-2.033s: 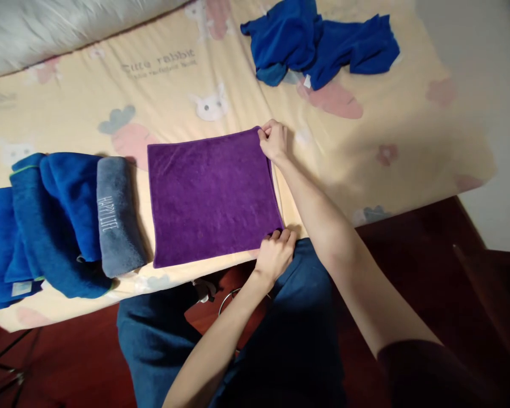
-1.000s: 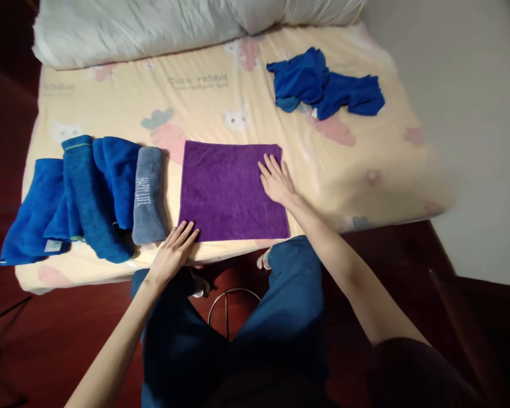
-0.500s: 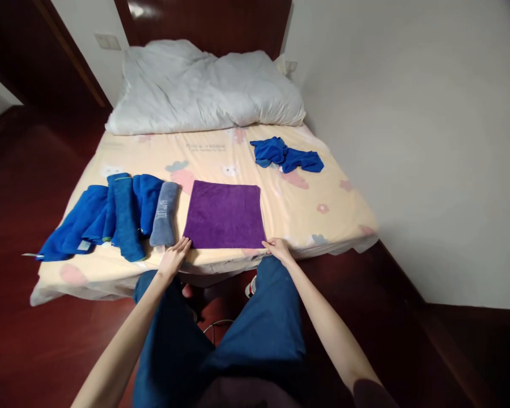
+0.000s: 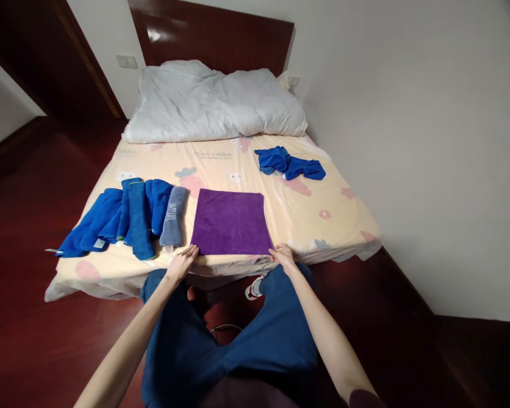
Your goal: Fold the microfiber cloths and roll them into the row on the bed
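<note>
A square purple towel [image 4: 232, 222] lies flat near the front edge of the bed. At its near left corner, my left hand [image 4: 182, 264] has its fingers together on the cloth. My right hand [image 4: 284, 256] pinches the near right corner between thumb and fingers. Just left of the towel is a grey-blue rolled towel [image 4: 174, 218] with white lettering. Beyond it lie a darker blue rolled towel [image 4: 138, 221] and several bright blue towels [image 4: 96, 221], bunched side by side.
Two crumpled blue cloths [image 4: 289, 163] lie farther back on the right of the patterned bed sheet [image 4: 221, 164]. A white quilt [image 4: 216, 107] is heaped against the dark headboard [image 4: 221, 34]. A white wall [image 4: 408, 141] stands on the right.
The view has shifted, so the bed and everything on it appear slightly lower and farther right. Both hands stay at the purple towel's near corners, and the towel still lies flat.
</note>
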Tool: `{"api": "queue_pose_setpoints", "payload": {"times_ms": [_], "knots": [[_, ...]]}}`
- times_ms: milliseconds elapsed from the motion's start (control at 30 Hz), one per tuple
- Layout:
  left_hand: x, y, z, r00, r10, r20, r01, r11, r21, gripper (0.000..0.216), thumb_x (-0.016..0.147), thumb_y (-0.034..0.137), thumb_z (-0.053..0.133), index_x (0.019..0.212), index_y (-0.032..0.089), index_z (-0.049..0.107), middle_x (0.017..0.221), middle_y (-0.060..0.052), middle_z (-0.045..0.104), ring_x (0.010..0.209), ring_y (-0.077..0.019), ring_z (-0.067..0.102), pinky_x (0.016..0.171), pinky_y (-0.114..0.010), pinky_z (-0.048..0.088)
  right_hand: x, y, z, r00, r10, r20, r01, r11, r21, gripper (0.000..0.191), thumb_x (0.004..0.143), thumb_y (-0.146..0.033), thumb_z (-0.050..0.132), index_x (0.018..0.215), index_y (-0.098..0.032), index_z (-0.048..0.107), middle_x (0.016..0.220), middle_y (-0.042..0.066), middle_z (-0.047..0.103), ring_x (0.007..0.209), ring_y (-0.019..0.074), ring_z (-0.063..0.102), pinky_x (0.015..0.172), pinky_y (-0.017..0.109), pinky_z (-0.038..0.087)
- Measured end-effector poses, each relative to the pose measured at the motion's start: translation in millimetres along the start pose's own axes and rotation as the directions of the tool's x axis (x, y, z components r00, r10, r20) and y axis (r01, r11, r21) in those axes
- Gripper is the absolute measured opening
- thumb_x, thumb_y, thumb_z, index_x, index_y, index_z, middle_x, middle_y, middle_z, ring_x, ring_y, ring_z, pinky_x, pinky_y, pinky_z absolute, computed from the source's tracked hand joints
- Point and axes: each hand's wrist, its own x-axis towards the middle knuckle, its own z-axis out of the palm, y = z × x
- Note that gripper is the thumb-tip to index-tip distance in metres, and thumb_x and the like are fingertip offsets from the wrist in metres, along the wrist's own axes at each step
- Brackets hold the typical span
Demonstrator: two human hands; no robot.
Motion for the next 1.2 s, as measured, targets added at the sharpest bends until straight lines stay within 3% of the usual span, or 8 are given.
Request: {"api": "queue_pose_setpoints", "payload": {"times_ms": [267,433,533,600,667,800,967,1200], "knots": [[-22,7,3,0.997,0.051,0.056,-0.05,0.998,-0.028,0.056,0.084,0.003,0.042,0.136,0.011,0.061,0.144,-0.017,0.058,0.136,-0.0268,0.055,0.111,-0.043,0.048,5,39,-21,0.916,-0.361,0.176,0.4,0.859,-0.321,0.015,0.079,-0.035,0.063,0.09,-0.024,0.062,0.059,-0.005,0.054,0.055,0.0178,0.057,0.06,0.029,0.049],[-17,14,-5,0.994,0.072,0.08,-0.072,0.997,-0.007,0.047,0.087,0.008,0.044,0.129,0.012,0.065,0.138,-0.017,0.063,0.127,-0.0282,0.062,0.103,-0.043,0.053,12,21,-26,0.9,-0.331,0.282,0.433,0.741,-0.514,0.011,0.083,-0.026,0.058,0.089,-0.024,0.067,0.065,-0.001,0.061,0.064,0.0202,0.062,0.067,0.03,0.05],[-7,15,-17,0.992,0.084,0.092,-0.084,0.996,-0.007,0.039,0.094,0.019,0.043,0.124,0.013,0.068,0.123,-0.017,0.07,0.111,-0.0287,0.069,0.095,-0.044,0.055,9,-4,-25,0.879,-0.342,0.334,0.476,0.567,-0.673,0.015,0.087,-0.024,0.058,0.089,-0.021,0.073,0.085,0.007,0.071,0.086,0.0249,0.069,0.082,0.035,0.053],[-1,11,-21,0.984,0.149,0.1,-0.147,0.989,-0.026,0.04,0.094,0.021,0.048,0.128,0.016,0.066,0.123,-0.015,0.07,0.112,-0.0273,0.067,0.101,-0.043,0.051,4,-17,-21,0.814,-0.467,0.346,0.547,0.418,-0.725,0.02,0.09,-0.026,0.059,0.1,-0.019,0.075,0.11,0.014,0.071,0.109,0.0303,0.065,0.097,0.042,0.05],[2,3,-20,0.962,0.255,0.095,-0.25,0.966,-0.062,0.046,0.09,0.021,0.055,0.136,0.02,0.062,0.135,-0.013,0.065,0.126,-0.0273,0.06,0.11,-0.043,0.045,-2,-23,-17,0.694,-0.572,0.438,0.669,0.286,-0.686,0.03,0.093,-0.028,0.06,0.12,-0.02,0.071,0.133,0.016,0.063,0.127,0.0318,0.056,0.108,0.047,0.045],[-1,-19,0,0.945,0.327,-0.005,-0.325,0.937,-0.127,0.054,0.093,0.02,0.054,0.147,0.025,0.052,0.157,-0.01,0.045,0.145,-0.0271,0.042,0.119,-0.045,0.038,-3,-9,-13,0.447,-0.538,0.715,0.883,0.137,-0.448,0.056,0.093,-0.023,0.061,0.149,-0.026,0.051,0.156,0.008,0.047,0.145,0.0272,0.043,0.118,0.048,0.039],[-9,-30,23,0.96,0.269,-0.082,-0.281,0.927,-0.25,0.054,0.099,0.026,0.047,0.153,0.026,0.043,0.162,-0.007,0.037,0.151,-0.0257,0.033,0.124,-0.051,0.031,10,26,-12,0.395,-0.588,0.706,0.911,0.152,-0.384,0.07,0.092,-0.005,0.048,0.157,-0.028,0.038,0.159,0.004,0.042,0.149,0.0215,0.039,0.123,0.049,0.035],[-5,-30,33,0.983,0.136,-0.124,-0.176,0.887,-0.426,0.054,0.089,0.012,0.042,0.141,0.022,0.058,0.154,-0.006,0.05,0.148,-0.0229,0.039,0.124,-0.053,0.031,25,51,-19,0.424,-0.825,0.373,0.902,0.345,-0.26,0.058,0.086,0.002,0.045,0.13,-0.027,0.069,0.131,0.002,0.07,0.128,0.0208,0.062,0.111,0.047,0.049]]}}
